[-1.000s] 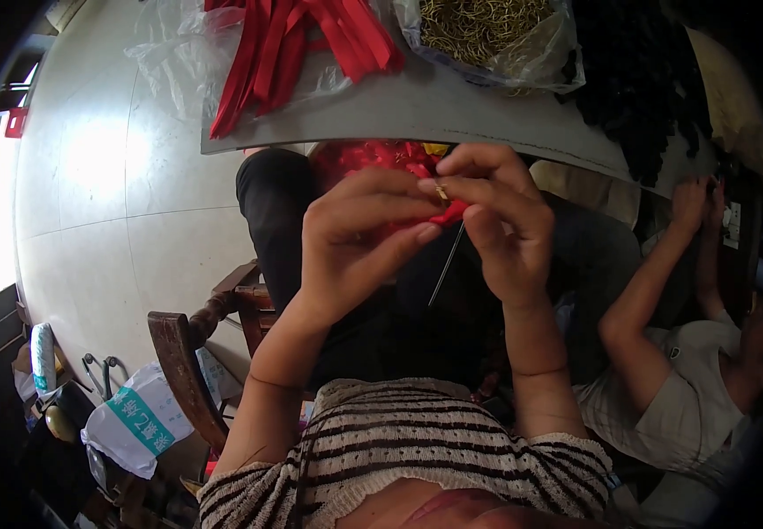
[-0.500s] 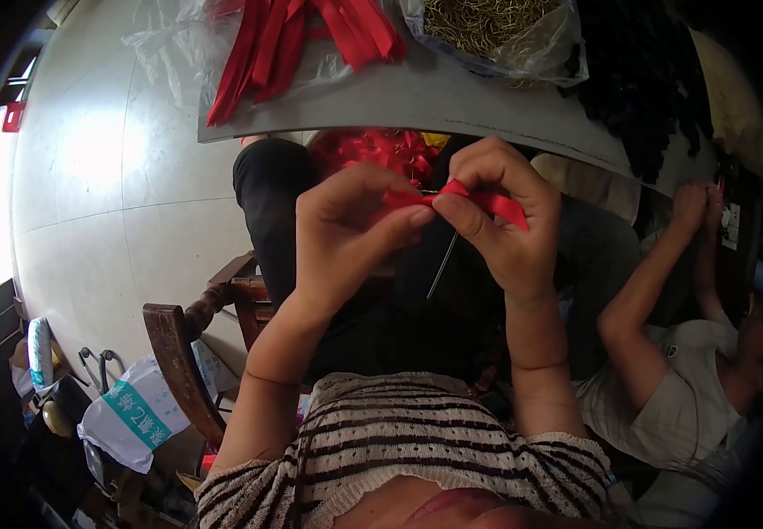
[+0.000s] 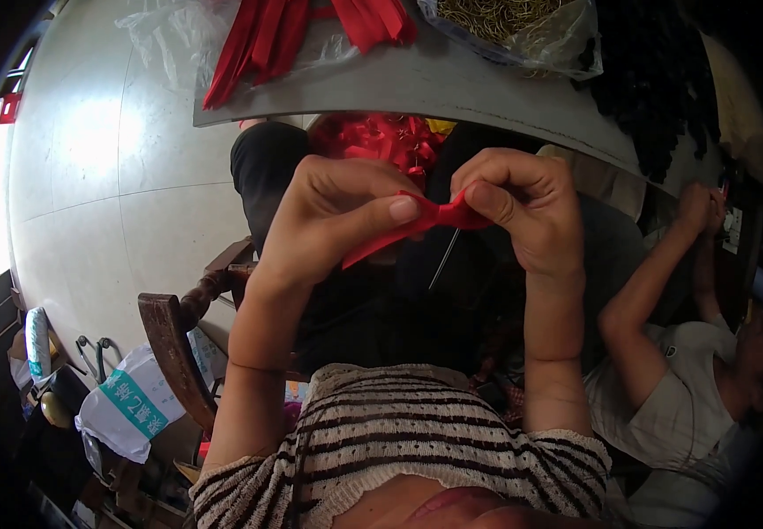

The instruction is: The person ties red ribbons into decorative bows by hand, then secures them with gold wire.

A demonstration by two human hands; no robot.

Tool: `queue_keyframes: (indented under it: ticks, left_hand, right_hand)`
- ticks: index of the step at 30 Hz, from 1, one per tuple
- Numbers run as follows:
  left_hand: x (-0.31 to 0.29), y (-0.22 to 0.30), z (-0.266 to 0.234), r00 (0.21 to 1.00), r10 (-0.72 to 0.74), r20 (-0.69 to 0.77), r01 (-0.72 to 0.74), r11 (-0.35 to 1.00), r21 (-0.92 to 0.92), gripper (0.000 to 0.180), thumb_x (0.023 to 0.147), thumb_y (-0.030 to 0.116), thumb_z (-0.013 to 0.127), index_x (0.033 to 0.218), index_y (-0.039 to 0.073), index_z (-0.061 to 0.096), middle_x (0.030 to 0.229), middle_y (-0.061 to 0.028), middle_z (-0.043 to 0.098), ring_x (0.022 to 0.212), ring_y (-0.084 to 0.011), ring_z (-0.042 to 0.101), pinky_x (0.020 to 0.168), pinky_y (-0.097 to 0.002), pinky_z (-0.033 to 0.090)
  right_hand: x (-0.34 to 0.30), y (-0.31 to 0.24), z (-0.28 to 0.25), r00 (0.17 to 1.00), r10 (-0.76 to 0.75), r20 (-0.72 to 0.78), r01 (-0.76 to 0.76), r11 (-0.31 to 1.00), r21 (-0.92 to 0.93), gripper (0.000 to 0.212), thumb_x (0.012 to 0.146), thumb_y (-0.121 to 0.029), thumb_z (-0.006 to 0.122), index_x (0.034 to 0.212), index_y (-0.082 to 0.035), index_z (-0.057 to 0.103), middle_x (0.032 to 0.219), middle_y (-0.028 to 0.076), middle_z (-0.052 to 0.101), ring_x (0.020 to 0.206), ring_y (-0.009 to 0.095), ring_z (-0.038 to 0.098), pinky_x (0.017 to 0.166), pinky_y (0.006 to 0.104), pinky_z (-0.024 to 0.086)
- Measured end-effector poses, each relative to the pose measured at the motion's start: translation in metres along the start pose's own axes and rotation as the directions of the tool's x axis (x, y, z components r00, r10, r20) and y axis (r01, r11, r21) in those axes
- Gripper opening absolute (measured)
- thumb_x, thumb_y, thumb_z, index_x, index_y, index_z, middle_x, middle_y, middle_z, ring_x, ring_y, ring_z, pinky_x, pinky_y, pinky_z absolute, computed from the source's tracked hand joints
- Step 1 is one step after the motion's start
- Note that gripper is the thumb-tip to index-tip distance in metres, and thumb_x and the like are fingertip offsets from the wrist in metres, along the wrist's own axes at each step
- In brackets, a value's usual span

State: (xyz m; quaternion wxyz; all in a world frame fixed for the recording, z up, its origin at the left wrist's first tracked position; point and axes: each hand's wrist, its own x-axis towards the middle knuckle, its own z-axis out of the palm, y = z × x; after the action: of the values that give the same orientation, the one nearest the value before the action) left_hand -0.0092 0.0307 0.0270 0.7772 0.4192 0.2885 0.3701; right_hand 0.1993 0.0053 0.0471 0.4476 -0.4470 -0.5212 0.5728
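The left hand (image 3: 324,216) and right hand (image 3: 536,212) each pinch a side of one red ribbon (image 3: 449,214), thumbs nearest the wearer, with the gathered middle bridging the gap between them. Gripping both sides probably keeps that middle spread and steady; a loose tail slants near and left below the left hand. A thin metal rod (image 3: 444,260) slopes nearward below the ribbon; what supports it is hidden. Beyond the hands, a heap of red ribbon pieces (image 3: 373,145) sits by the near edge of the grey worktop (image 3: 452,93), seemingly for easy reach. Farther off, red strips (image 3: 262,44) lie left, a clear bag of gold-coloured wire pieces (image 3: 505,22) centre-right, and a black pile (image 3: 655,97) far right, apparently kept apart by kind.
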Motion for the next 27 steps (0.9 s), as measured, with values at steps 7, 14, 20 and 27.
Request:
queue_keyframes:
  ticks: [7,14,20,27]
  left_hand:
    - [0.005,-0.002,0.001,0.991,0.133,-0.025,-0.122,0.956,0.267,0.012,0.084,0.007,0.065,0.083,-0.005,0.065,0.071,-0.0051,0.061,0.055,-0.0088,0.057,0.046,-0.0198,0.043]
    - [0.002,0.003,0.000,0.998,0.068,-0.002,-0.067,0.982,0.176,0.011,0.084,0.006,0.065,0.083,-0.005,0.064,0.073,-0.0037,0.060,0.057,-0.0067,0.056,0.046,-0.0192,0.042]
    - [0.003,-0.001,0.004,1.000,0.027,-0.006,-0.026,0.983,0.183,0.010,0.080,-0.001,0.067,0.088,-0.005,0.063,0.076,-0.0027,0.060,0.059,-0.0057,0.054,0.049,-0.0179,0.041]
    - [0.004,-0.004,0.003,0.987,0.161,0.010,-0.159,0.969,0.190,0.012,0.077,-0.003,0.069,0.087,-0.003,0.063,0.081,-0.0024,0.061,0.066,-0.0053,0.054,0.053,-0.0186,0.042]
  right_hand:
    - [0.003,-0.006,0.006,0.998,-0.047,-0.040,0.038,0.980,-0.194,0.014,0.083,-0.011,0.067,0.078,0.002,0.063,0.075,0.005,0.061,0.068,0.008,0.054,0.061,0.0203,0.041]
    - [0.005,-0.003,0.002,0.999,-0.016,-0.030,0.011,0.988,-0.152,0.013,0.078,-0.009,0.072,0.078,0.002,0.064,0.073,0.003,0.063,0.067,0.008,0.057,0.062,0.0205,0.044]
    - [0.007,0.000,0.003,0.974,-0.211,-0.076,0.188,0.953,-0.237,0.013,0.077,-0.008,0.072,0.079,0.002,0.064,0.076,0.005,0.063,0.068,0.009,0.058,0.062,0.0208,0.045]
    - [0.001,0.005,0.019,0.987,-0.098,-0.126,0.099,0.995,0.001,0.013,0.080,-0.008,0.070,0.082,0.002,0.062,0.076,0.003,0.063,0.069,0.007,0.057,0.063,0.0184,0.045]
